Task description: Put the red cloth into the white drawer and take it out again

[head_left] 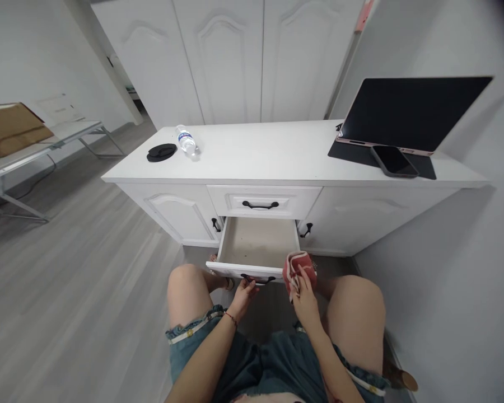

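Note:
A white drawer [258, 242] stands pulled out from the low cabinet, with a few small dark specks on its bottom. My left hand [244, 296] has its fingers closed on the black drawer handle [265, 281] at the front. In my right hand [306, 294] is a folded red cloth [299, 264] with a pale edge, held beside the drawer's right front corner. Whether the cloth touches the drawer I cannot tell.
Above is a shut drawer with a black handle [260, 205]. The white cabinet top [264, 151] bears a plastic bottle [187, 141], a black round object [162, 152], a tablet-like screen [411, 112] and a phone [393, 161]. A cardboard box [14, 130] sits on a table at left.

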A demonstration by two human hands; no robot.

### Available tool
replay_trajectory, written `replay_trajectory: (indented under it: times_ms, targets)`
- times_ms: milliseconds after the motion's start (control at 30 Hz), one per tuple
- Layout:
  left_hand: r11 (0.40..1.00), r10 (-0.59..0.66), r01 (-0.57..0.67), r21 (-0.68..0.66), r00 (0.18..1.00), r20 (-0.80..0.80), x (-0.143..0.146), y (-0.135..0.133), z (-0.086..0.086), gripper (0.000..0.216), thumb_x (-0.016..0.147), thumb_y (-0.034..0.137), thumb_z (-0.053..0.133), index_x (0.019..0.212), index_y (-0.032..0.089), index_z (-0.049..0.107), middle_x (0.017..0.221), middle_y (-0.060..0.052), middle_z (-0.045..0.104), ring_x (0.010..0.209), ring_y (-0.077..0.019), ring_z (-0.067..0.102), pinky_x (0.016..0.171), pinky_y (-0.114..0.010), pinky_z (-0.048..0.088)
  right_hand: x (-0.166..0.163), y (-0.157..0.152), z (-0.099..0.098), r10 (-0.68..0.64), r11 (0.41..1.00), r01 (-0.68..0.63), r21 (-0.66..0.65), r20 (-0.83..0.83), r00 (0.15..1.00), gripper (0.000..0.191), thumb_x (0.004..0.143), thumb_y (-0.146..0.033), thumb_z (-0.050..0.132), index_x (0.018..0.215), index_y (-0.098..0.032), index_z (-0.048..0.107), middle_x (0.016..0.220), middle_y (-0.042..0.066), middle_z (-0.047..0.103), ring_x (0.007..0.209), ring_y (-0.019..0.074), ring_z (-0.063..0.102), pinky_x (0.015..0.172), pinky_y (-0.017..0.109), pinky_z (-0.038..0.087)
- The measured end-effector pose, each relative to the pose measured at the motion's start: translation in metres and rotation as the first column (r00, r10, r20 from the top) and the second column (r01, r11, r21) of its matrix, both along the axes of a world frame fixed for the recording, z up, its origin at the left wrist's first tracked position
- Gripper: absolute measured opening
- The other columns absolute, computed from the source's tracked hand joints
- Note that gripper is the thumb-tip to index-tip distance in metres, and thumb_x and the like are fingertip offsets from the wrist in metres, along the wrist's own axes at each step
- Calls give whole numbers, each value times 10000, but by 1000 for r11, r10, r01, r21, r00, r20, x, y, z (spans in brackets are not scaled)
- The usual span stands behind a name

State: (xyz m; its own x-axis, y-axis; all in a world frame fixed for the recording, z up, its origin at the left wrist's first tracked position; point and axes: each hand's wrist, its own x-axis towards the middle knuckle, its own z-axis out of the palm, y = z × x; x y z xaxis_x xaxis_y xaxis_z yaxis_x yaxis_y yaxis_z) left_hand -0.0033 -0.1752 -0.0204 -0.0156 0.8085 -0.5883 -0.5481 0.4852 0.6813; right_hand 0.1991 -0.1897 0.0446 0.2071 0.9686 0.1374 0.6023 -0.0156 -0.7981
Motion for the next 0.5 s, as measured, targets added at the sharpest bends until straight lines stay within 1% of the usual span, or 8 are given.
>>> replay_trajectory:
  times_ms: [67,133,200,300,433,500]
  targets:
    - [1000,25,-25,5,1000,-5,1,-1,0,462,506,400,864,805,190,580,862,-3,669,654,-106,599,724,-271,461,-5,-1,-11,41,999,-42,25,36,999,399,893,-365,405,1207,-194,581,1434,144,459,1151,240,590,857,351,530]
    - [998,55,-55,3,998,-8,4,-2,1,465,485,394,873,780,187,579,832,2,661,638,-101,585,709,-266,459,-8,-3,-14,50,996,-54,70,62,997,362,896,-326,413,1189,-203,586,1439,135,454,1154,228,589,856,333,530]
    - [997,83,-83,2,997,-1,6,-2,2,468,472,382,880,777,187,584,825,5,656,636,-99,573,709,-267,454,-12,-4,-13,64,993,-72,94,87,994,334,893,-299,423,1160,-197,594,1450,140,438,1162,235,585,853,334,533]
    - [995,102,-102,-1,995,2,7,-3,3,463,475,374,880,789,188,595,823,8,649,634,-95,560,713,-268,445,-21,-4,-9,129,987,-139,85,112,985,304,881,-245,425,1115,-181,608,1484,152,386,1162,245,585,867,347,533]
    - [996,90,-90,-3,996,27,8,-4,-1,441,506,388,862,785,189,585,773,15,633,658,-109,574,714,-265,439,-46,-1,-3,236,967,-245,65,124,964,315,846,-166,417,1078,-187,629,1496,137,373,1179,248,574,880,349,533]
    - [996,85,-85,-4,995,43,9,-5,-5,451,493,376,864,797,190,587,766,9,639,687,-130,593,712,-269,442,-62,3,0,295,952,-302,41,132,946,339,828,-141,414,1081,-190,634,1497,126,378,1149,246,592,875,350,535]
